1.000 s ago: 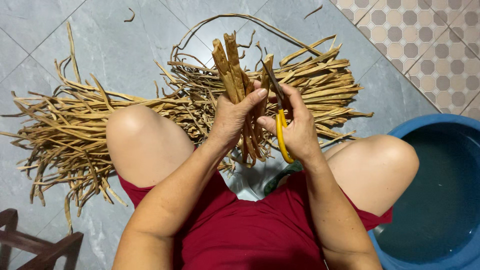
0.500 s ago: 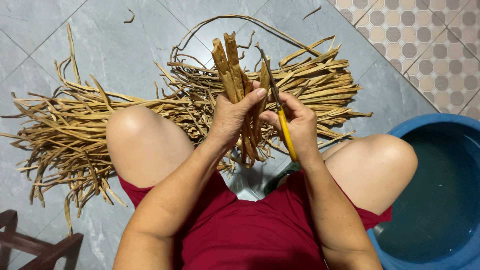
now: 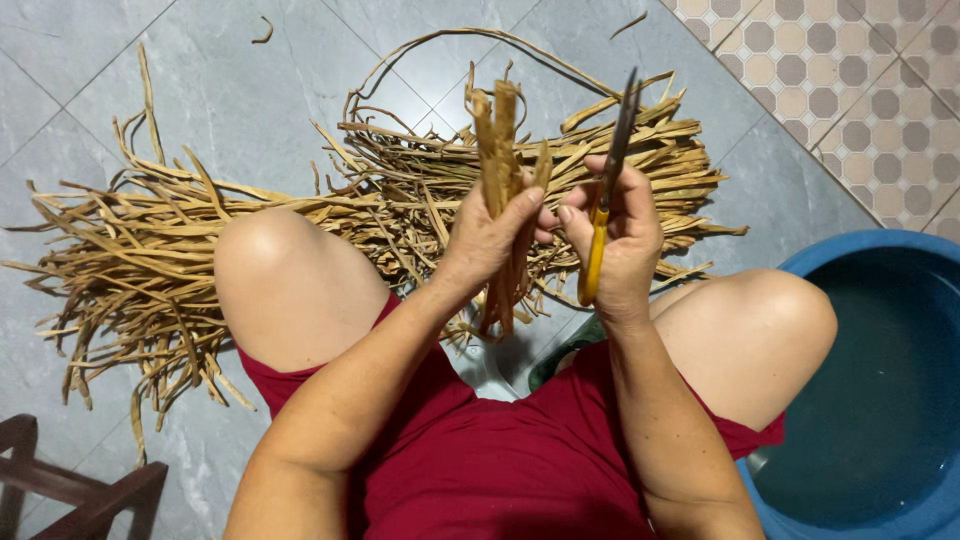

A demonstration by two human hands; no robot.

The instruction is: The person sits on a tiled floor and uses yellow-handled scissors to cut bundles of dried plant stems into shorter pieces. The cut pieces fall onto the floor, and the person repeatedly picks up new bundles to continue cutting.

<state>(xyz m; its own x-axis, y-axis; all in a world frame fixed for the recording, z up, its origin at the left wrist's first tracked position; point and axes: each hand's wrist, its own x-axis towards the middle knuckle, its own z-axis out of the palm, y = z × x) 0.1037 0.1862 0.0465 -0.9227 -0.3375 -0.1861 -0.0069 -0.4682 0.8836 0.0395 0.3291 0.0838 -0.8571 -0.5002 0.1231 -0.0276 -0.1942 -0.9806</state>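
Note:
My left hand [image 3: 485, 243] grips a small bundle of dried tan fibre strips [image 3: 499, 150], held upright above my knees. My right hand [image 3: 622, 240] holds scissors with a yellow handle [image 3: 594, 262]; their dark blades [image 3: 623, 125] point up and away, just right of the bundle's top. The two hands touch at the fingertips. A large pile of the same dried strips [image 3: 170, 260] lies spread on the floor beyond my knees.
I sit in red shorts over a grey tiled floor [image 3: 230, 90]. A blue basin [image 3: 880, 390] of dark water stands at the right by my knee. A dark wooden stool corner [image 3: 60, 490] shows at bottom left. Patterned tiles [image 3: 880, 100] lie at top right.
The scissors have swung from a slanted position to nearly upright, blades now beside the bundle's top. The left hand keeps its grip on the bundle.

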